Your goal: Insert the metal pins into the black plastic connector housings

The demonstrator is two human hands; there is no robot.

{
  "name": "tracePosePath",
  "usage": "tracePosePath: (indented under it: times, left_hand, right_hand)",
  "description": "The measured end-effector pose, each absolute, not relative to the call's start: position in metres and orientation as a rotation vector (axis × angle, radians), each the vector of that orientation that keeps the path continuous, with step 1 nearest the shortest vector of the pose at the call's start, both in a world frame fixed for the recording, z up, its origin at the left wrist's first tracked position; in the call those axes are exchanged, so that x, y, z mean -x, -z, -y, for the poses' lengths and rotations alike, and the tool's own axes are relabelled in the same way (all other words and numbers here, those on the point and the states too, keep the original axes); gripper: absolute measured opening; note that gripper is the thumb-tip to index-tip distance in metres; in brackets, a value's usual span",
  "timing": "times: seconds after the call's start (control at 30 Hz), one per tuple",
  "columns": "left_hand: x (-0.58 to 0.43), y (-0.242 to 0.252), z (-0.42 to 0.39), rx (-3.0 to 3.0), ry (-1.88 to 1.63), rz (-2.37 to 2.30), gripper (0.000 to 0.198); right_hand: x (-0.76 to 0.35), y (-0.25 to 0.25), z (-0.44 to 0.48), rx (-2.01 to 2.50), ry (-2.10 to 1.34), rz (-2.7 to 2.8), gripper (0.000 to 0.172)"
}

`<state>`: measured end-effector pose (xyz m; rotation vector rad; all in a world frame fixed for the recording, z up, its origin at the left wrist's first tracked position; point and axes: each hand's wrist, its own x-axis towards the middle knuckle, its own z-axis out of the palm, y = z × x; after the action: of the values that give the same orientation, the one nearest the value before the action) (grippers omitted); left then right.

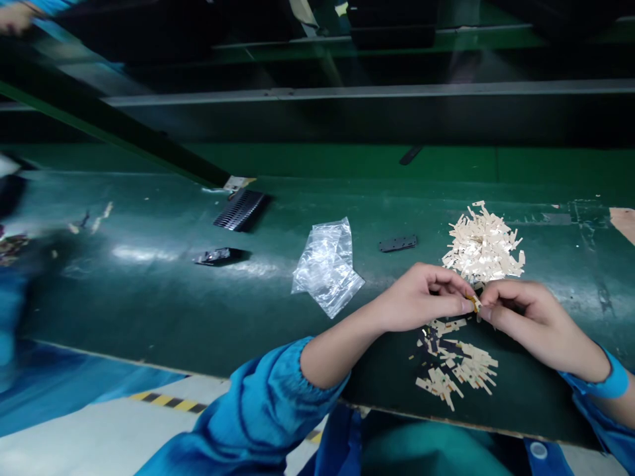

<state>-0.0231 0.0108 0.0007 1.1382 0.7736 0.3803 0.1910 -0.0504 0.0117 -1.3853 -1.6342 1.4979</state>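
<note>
My left hand (421,299) and my right hand (526,316) meet fingertip to fingertip over the green table (163,291). Both are pinched on one small beige strip (475,303) held between them. Just behind the hands lies a heap of the same beige strips (483,243). Below the hands, near the table's front edge, a smaller scatter of beige strips (459,367) is mixed with a few dark pieces. Both arms wear blue sleeves.
A crumpled clear plastic bag (327,266) lies left of my hands. A flat dark plate (397,243), a black ribbed part (241,209) and a small black part (218,256) lie further back and left. Another person's blue sleeve (12,311) shows at the left edge.
</note>
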Motion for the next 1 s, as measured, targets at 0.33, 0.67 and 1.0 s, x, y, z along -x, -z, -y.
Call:
tracePosePath:
  times: [0.33, 0.67, 1.0]
  left_hand:
    - [0.019, -0.005, -0.004, -1.379, -0.590, -0.992, 0.011]
    - [0.018, 0.000, 0.008, -1.877, -0.745, -0.919, 0.011]
    - [0.019, -0.004, 0.007, -1.758, -0.731, -0.819, 0.012]
  right_hand:
    - [-0.188, -0.006, 0.052, 1.580, -1.145, 1.607, 0.007]
    - [-0.183, -0.005, 0.054, 1.518, -1.023, 1.716, 0.016]
    - [-0.186, 0.000, 0.052, 1.527, -1.123, 1.565, 0.019]
